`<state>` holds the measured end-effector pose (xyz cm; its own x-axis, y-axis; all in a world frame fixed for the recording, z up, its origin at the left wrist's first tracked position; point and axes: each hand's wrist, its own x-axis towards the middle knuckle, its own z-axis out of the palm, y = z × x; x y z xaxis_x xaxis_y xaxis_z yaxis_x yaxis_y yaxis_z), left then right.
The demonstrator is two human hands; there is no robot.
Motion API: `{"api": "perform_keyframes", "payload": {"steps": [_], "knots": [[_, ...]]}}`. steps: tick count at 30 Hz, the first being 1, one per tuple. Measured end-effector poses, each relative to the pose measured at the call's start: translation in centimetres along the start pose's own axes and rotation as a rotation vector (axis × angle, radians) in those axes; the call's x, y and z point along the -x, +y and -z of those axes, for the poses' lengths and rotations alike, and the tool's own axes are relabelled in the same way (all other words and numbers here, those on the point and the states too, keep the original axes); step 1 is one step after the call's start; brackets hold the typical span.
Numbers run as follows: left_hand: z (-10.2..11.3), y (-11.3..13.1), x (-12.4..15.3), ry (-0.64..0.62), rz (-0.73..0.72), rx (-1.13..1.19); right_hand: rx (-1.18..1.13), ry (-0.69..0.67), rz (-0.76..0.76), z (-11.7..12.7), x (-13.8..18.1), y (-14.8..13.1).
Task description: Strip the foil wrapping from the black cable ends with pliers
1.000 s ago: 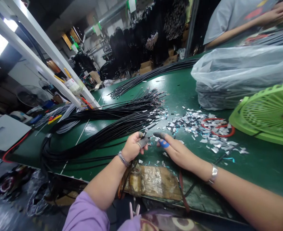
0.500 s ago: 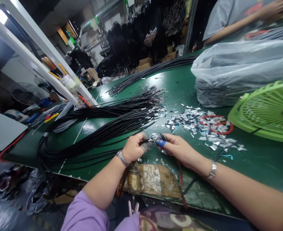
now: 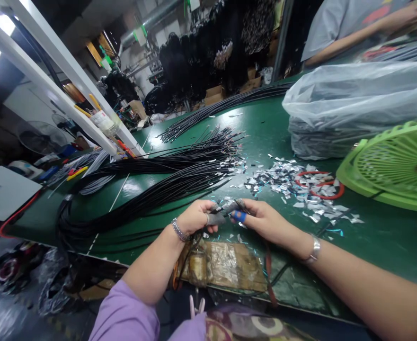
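Note:
My left hand (image 3: 195,217) is closed, pinching the end of a thin black cable (image 3: 226,208) between taped fingertips. My right hand (image 3: 263,219), with blue tape on a finger, is also closed and pinches the same cable end; the fingertips of both hands meet above the green table (image 3: 371,237). A large bundle of black cables (image 3: 151,189) stretches away to the left behind my hands. A scatter of silver foil scraps (image 3: 286,182) lies just beyond my right hand.
A light green fan grille (image 3: 393,166) lies at the right. A clear plastic bag (image 3: 353,104) of cables sits behind it, and another person's arm (image 3: 346,38) shows beyond. A red ring (image 3: 336,192) lies among the scraps. A taped brown block (image 3: 226,265) sits at the table's near edge.
My right hand moved left from lying flat beside the scraps and closed onto the cable end that my left hand holds. The left hand stayed nearly in place.

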<state>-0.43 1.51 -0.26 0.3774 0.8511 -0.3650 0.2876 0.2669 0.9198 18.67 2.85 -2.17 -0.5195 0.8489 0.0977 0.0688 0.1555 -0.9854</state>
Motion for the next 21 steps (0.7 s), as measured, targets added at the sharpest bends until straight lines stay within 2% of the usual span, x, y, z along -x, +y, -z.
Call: {"api": "perform_keyframes", "payload": {"steps": [2, 6, 8, 13, 21], "knots": [[-0.1, -0.2, 0.0, 0.096, -0.139, -0.156, -0.099, 0.010, -0.068, -0.2, 0.0, 0.0], [-0.3, -0.4, 0.4, 0.367, -0.507, -0.700, -0.280, 0.047, -0.170, -0.5, 0.0, 0.0], [-0.4, -0.5, 0.6, 0.444, -0.619, -0.872, -0.319, 0.063, -0.180, -0.6, 0.0, 0.1], [-0.5, -0.9, 0.6, 0.535, -0.772, -1.016, -0.344, 0.072, -0.162, -0.7, 0.0, 0.2], [-0.6, -1.2, 0.8, 0.558, -0.959, -1.104, -0.498, 0.048, -0.205, -0.6, 0.1, -0.3]]}}
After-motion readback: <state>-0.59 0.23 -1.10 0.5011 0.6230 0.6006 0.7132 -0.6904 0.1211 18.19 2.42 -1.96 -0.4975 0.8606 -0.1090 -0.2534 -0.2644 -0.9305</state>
